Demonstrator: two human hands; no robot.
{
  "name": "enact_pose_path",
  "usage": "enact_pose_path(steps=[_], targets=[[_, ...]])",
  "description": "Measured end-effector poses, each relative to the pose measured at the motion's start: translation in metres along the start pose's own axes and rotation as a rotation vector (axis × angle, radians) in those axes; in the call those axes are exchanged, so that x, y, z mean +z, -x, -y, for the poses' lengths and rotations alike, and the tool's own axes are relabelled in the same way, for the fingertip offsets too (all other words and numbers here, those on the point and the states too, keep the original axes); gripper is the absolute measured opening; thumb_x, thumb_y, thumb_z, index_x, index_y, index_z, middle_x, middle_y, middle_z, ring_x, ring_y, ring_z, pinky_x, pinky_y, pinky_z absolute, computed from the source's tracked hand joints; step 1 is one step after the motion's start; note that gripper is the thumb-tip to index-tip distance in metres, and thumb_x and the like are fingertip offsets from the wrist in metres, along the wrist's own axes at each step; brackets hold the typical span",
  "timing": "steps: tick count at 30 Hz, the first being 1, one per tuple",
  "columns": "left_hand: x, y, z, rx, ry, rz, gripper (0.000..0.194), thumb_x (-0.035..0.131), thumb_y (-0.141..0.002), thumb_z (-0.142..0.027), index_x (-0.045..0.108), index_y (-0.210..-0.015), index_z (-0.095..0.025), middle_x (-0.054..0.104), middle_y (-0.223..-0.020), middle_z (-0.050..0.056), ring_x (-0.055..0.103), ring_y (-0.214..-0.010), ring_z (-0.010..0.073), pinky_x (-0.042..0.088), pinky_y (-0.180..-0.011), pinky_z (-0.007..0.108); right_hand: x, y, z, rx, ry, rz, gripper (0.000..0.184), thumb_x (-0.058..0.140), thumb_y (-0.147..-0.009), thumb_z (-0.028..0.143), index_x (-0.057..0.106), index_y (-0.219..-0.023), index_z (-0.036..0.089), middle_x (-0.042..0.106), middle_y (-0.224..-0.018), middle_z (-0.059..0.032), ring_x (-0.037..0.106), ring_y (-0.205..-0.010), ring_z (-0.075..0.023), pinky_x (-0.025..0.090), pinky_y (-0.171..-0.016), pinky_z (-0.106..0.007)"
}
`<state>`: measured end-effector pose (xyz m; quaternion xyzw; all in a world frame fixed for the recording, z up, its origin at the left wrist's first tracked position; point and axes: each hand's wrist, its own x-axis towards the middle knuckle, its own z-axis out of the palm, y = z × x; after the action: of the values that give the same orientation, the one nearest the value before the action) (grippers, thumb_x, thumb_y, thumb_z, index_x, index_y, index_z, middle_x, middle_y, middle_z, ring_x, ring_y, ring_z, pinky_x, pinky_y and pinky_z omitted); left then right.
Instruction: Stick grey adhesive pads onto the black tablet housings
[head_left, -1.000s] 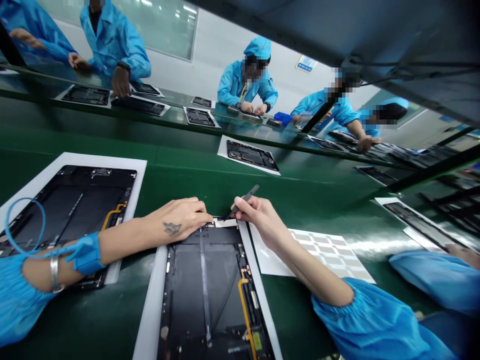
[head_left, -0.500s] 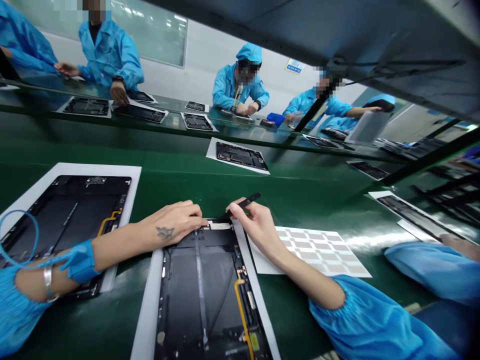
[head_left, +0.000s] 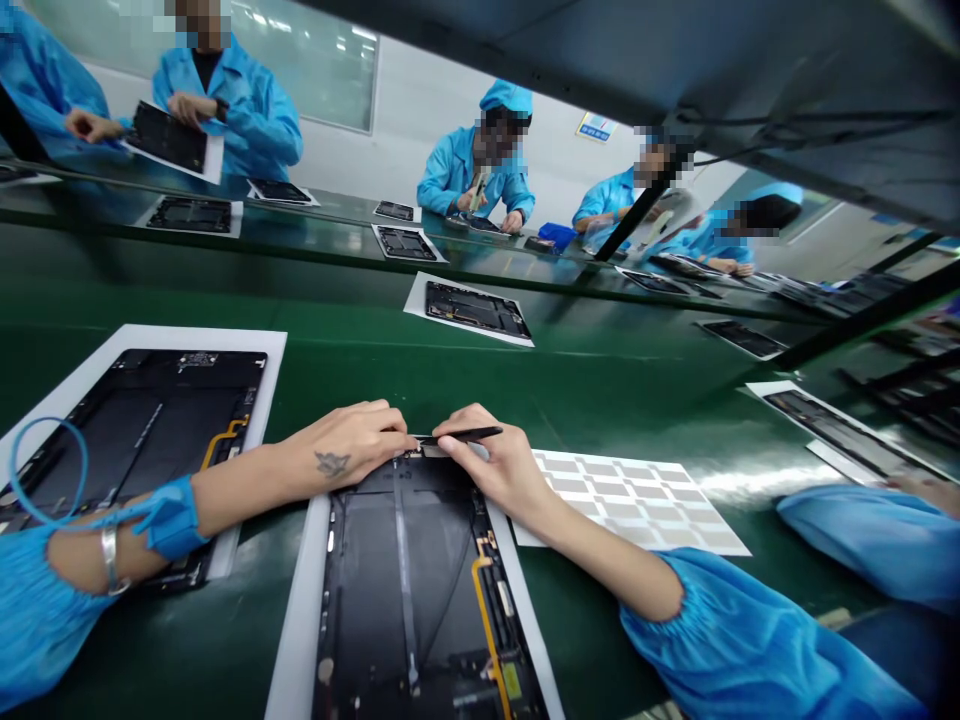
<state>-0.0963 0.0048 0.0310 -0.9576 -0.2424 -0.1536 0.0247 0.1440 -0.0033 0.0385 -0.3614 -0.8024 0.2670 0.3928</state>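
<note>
In front of me an opened black tablet housing (head_left: 442, 560) lies on a white sheet, with an orange flex cable (head_left: 482, 600) along its right side. My left hand (head_left: 364, 440) is closed at the housing's top edge, its fingertips bent down onto it; the thumb is hidden. Black tweezers (head_left: 480, 434) are pinched in my right hand (head_left: 499, 460), their tip pointing left toward my left fingertips. Close under that tip is a small pale strip (head_left: 433, 451) at the top edge, partly covered by my fingers.
A second tablet housing (head_left: 187, 400) lies left under my forearm. A sheet of grey stickers (head_left: 637, 500) is at the right. Another housing (head_left: 480, 308) sits ahead on the green table (head_left: 600, 390). Co-workers in blue work across; a neighbour's sleeve (head_left: 862, 540) is at the right. A blue wrist strap (head_left: 169, 520) circles my left wrist.
My right hand has moved slightly left and tipped the tweezers flatter over the pale strip. My left hand stays at the edge. Across the table, a co-worker has lifted a housing with its sheet.
</note>
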Motion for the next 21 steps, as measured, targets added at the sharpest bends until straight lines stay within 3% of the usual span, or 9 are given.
enact_pose_path(steps=[6, 11, 14, 18, 21], targets=[[-0.002, 0.0, -0.001, -0.031, 0.033, 0.015, 0.028, 0.038, -0.104, -0.016, 0.064, -0.115, -0.017, 0.065, -0.105, 0.008, 0.058, -0.091, 0.0191, 0.048, -0.078, 0.03, 0.003, 0.001, -0.007, -0.046, 0.038, -0.044, 0.029, 0.056, -0.097, 0.042, 0.073, -0.088, 0.02, 0.074, -0.087, -0.0079, 0.069, -0.085, -0.0212, 0.055, -0.078, -0.033], [-0.002, -0.004, -0.004, -0.028, 0.104, -0.013, 0.027, 0.038, -0.104, -0.017, 0.065, -0.102, -0.014, 0.067, -0.106, 0.008, 0.06, -0.091, 0.0198, 0.05, -0.079, 0.031, 0.001, 0.0, -0.006, 0.002, 0.004, 0.005, 0.03, 0.058, -0.096, 0.042, 0.074, -0.086, 0.019, 0.075, -0.089, -0.0077, 0.07, -0.086, -0.0216, 0.054, -0.079, -0.032], [-0.001, -0.005, -0.006, -0.021, 0.091, -0.025, 0.028, 0.038, -0.104, -0.017, 0.065, -0.098, -0.013, 0.068, -0.101, 0.009, 0.06, -0.091, 0.0204, 0.05, -0.079, 0.031, -0.009, 0.005, -0.005, 0.139, -0.079, -0.008, 0.034, 0.06, -0.093, 0.047, 0.074, -0.082, 0.018, 0.074, -0.086, -0.0069, 0.069, -0.082, -0.0214, 0.054, -0.075, -0.031], [0.001, -0.004, -0.007, -0.006, 0.049, -0.004, 0.024, 0.04, -0.101, -0.011, 0.063, -0.107, -0.013, 0.067, -0.104, 0.009, 0.058, -0.091, 0.0216, 0.05, -0.079, 0.033, -0.024, 0.015, -0.011, 0.423, -0.203, -0.219, 0.042, 0.066, -0.084, 0.058, 0.073, -0.083, 0.017, 0.07, -0.078, -0.0051, 0.066, -0.073, -0.0197, 0.053, -0.069, -0.03], [0.0, -0.005, -0.007, 0.009, 0.024, 0.008, 0.029, 0.042, -0.096, -0.005, 0.061, -0.116, -0.014, 0.066, -0.108, 0.009, 0.057, -0.091, 0.0221, 0.049, -0.078, 0.033, -0.029, 0.021, -0.017, 0.544, -0.243, -0.274, 0.049, 0.071, -0.077, 0.064, 0.072, -0.081, 0.015, 0.067, -0.072, -0.0046, 0.064, -0.069, -0.0184, 0.052, -0.067, -0.03]])
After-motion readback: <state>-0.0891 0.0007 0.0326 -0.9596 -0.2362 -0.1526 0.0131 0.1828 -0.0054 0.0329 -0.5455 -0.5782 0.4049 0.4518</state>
